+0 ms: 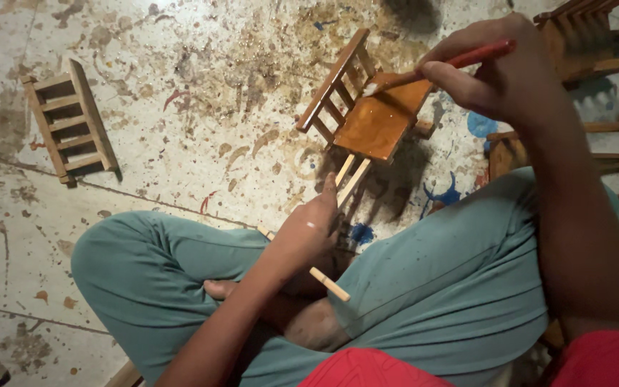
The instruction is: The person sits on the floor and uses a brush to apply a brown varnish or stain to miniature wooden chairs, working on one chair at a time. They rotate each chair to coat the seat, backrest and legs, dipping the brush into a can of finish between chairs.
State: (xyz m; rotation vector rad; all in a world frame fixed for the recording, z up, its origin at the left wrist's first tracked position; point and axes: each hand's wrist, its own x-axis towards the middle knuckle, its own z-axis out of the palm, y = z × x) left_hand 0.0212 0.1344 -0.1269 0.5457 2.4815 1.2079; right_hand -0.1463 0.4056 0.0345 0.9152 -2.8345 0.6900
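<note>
The small wooden chair (367, 118) is held off the floor (180, 143) by its legs in the left hand (308, 233), fingers closed around them; the right hand (496, 72) pinches a red-handled brush (453, 61), bristles touching the seat; the seat already shines orange-brown, while the back slats and legs look bare and pale, so I judge the coating partly done; 1 unfinished slatted piece (72, 122) lies well apart.

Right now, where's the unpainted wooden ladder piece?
In the head view, the unpainted ladder piece lies flat on the stained floor at upper left, apart from the small chair and beyond the left knee.
</note>
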